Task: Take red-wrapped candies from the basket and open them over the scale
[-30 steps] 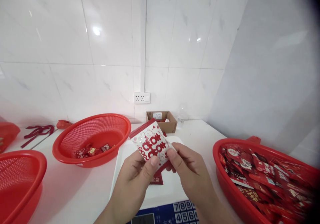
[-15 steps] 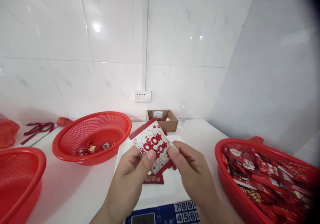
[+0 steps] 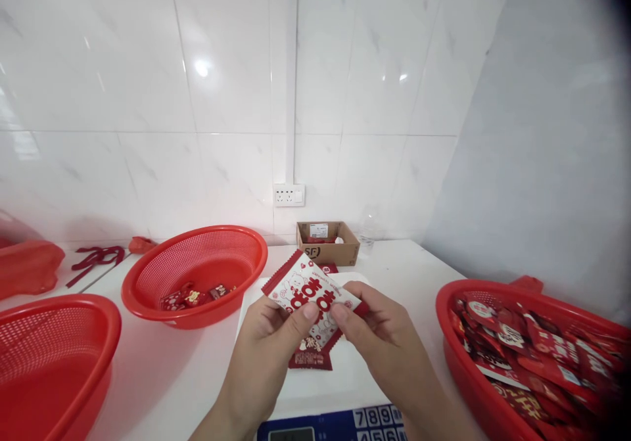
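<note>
Between my two hands is a small white and red candy packet (image 3: 315,290) with red printed characters, a bear drawing and zigzag ends. My left hand (image 3: 269,336) pinches its left lower side, thumb on top. My right hand (image 3: 377,329) is closed on its right side, with the thumb pressed on the front. Below and partly behind it, a dark red packet (image 3: 310,360) lies on the white pan of a scale (image 3: 305,388). The scale's blue keypad panel (image 3: 340,422) shows at the bottom, partly covered by my right forearm.
A red basket (image 3: 446,296) heaped with red packets stands at the right. At the left are a red basket (image 3: 256,247) with several packets and another red basket (image 3: 106,309). Behind the scale sits a cardboard box (image 3: 340,254). A dark red ribbon (image 3: 98,257) lies far left.
My view has shifted slightly, so everything sits a little further right and lower. Both hands still hold the packet, now turned a bit flatter, and its right red end shows.
</note>
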A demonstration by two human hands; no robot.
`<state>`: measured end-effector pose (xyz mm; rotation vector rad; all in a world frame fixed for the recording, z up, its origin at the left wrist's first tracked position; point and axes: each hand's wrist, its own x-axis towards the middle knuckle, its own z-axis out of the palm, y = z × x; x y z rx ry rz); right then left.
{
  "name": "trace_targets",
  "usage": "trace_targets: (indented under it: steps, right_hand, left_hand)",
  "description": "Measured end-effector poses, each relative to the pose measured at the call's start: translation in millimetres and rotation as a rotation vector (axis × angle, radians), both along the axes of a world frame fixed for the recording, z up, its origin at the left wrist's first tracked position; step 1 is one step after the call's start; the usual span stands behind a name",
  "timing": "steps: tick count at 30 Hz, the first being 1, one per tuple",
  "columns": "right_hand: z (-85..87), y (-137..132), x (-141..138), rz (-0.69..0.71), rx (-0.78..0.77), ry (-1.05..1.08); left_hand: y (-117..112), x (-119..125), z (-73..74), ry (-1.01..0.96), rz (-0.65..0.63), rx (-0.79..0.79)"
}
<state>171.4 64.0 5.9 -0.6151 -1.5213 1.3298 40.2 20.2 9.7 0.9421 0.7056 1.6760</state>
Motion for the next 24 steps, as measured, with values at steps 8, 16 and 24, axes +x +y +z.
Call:
trace_targets:
  steps: [8,16,24]
  right_hand:
    - [3.0,-5.0,-5.3,-0.010,-0.052,0.090]
    - [4.7,-9.3,-9.4,-0.075,-0.045,0.165]
    - [3.5,-6.3,-7.1,-0.056,-0.029,0.116]
  left_hand:
    - [0.5,-0.2,-2.8,0.084,0.026,0.027]
    - [-2.4,-0.1,-2.6,0.345,-0.008,0.055]
    - [-4.3,2.9,-1.8,0.332,0.019,0.031]
